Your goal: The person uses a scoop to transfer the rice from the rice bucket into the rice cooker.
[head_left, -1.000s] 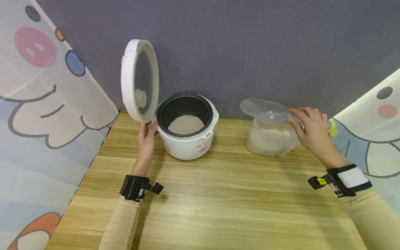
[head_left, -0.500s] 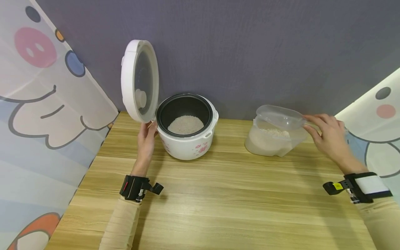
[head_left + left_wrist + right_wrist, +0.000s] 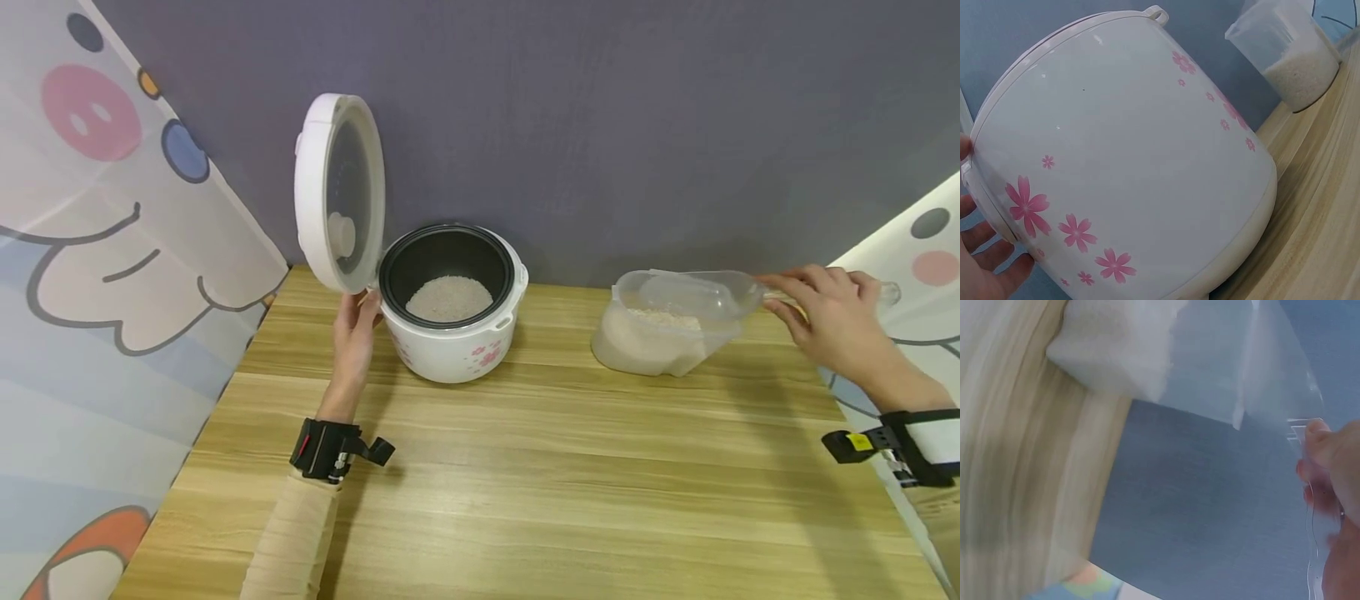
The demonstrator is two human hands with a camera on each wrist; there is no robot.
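A white rice cooker (image 3: 446, 357) with pink flowers stands with its lid (image 3: 313, 192) raised at the left; white rice (image 3: 450, 298) lies in its dark inner pot. My left hand (image 3: 354, 342) touches the cooker's left side below the lid, its fingers loosely spread in the left wrist view. On the right, my right hand (image 3: 832, 321) grips the handle of a clear plastic scoop (image 3: 1285, 387). The scoop's bowl overlaps the mouth of a translucent container (image 3: 637, 346) partly filled with rice, its tip pointing left. Whether the bowl touches the rice cannot be told.
The wooden table (image 3: 540, 483) extends in front of both vessels. A dark grey wall (image 3: 562, 125) stands right behind them, and cartoon-printed panels (image 3: 82, 250) flank the table on both sides. Each wrist carries a black strap.
My right hand has moved right and slightly down, bringing the scoop from above the container to its mouth. The left hand, cooker and lid hold their places.
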